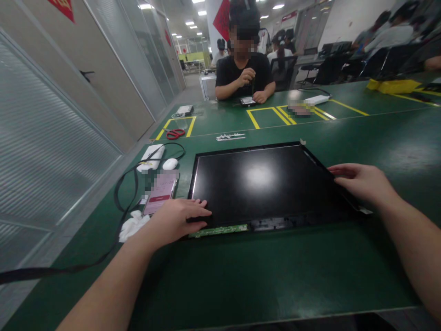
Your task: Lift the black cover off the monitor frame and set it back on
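A black LCD screen panel (262, 188) lies face up on the green table, with a thin dark frame round it. A green circuit board strip (220, 231) shows along its near edge. My left hand (179, 216) rests over the near left corner, its fingers stretched onto the screen and the thumb apart. At the right edge, my right hand (365, 181) has its fingers and thumb closed on the frame. Small pale tabs stick out at the panel's far right and near right corners.
Left of the panel are a phone (161, 191), white mouse (170, 164), crumpled white tissue (133, 225) and black cable (119, 195). Red-handled scissors (175, 134) and small white pieces (230, 136) lie beyond it. A co-worker (245, 69) sits across the table (275, 280), handling a small device.
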`<state>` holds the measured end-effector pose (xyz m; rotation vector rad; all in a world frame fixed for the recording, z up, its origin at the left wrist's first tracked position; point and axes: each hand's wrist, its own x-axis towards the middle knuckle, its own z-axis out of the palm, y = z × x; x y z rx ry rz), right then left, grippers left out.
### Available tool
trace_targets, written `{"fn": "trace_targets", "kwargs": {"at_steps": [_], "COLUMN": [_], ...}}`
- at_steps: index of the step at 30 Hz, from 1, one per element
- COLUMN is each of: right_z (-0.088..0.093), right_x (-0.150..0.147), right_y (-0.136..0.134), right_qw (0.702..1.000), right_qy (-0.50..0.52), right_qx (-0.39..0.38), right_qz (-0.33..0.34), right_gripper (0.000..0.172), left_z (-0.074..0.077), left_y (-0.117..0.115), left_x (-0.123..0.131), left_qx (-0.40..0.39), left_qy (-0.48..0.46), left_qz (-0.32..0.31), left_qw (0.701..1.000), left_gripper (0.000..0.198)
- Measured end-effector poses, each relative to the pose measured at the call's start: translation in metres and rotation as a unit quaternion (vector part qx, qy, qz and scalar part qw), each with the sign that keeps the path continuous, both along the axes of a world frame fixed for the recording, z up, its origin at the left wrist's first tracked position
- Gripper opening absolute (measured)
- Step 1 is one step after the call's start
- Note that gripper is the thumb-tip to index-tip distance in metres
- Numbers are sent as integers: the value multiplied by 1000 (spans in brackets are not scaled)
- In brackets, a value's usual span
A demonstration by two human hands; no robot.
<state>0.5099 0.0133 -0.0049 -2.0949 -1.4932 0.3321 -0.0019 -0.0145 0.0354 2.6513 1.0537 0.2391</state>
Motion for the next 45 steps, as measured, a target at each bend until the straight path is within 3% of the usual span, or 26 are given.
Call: {"fn": "trace_targets", "kwargs": {"at_steps": [3, 11, 16, 19, 23, 26, 33, 37, 39, 41, 45], "right_z": [1, 4, 5, 4, 3, 5, 8, 6, 6, 6, 9], "right_x": [1, -1, -3, -1, -1, -3, -6, -2, -1, 0, -2], "right_y": [0, 0, -1, 0, 1, 0, -1, 1, 1, 2, 1], "right_qw": [999, 999, 999, 999, 1000, 1000, 999, 998, 998, 999, 999], "right_qy": [30, 9, 8, 16, 13, 0, -33, -54, -52, -38, 11], "right_qx": [-32, -31, -31, -24, -15, -25, -37, -17, -14, -21, -32], "right_qz": [-23, -25, -26, -18, -12, -11, -11, -11, -13, -22, -37], "right_gripper": [40, 40, 40, 40, 38, 40, 41, 37, 36, 35, 35], "left_z": [-2, -1, 4, 5, 2, -4, -12, -15, -15, -13, -2], "left_y": [1, -2, -3, -3, 1, 4, 6, 6, 5, 5, 4], "left_x": [0, 1, 3, 4, 4, 3, 1, 2, 4, 8, 20], "left_qx": [14, 57, 30, 15, 55, 29, -17, -41, -76, -142, -239], "left_qy": [-6, 6, 5, -8, -23, 5, 13, -77, -173, -299, -491], "left_qz": [-4, -8, 23, 76, 232, 311, 300, 323, 330, 336, 423], "left_qw": [1000, 998, 999, 997, 971, 950, 954, 943, 925, 882, 723], "left_gripper": [28, 27, 28, 31, 47, 57, 59, 59, 58, 57, 57]}}
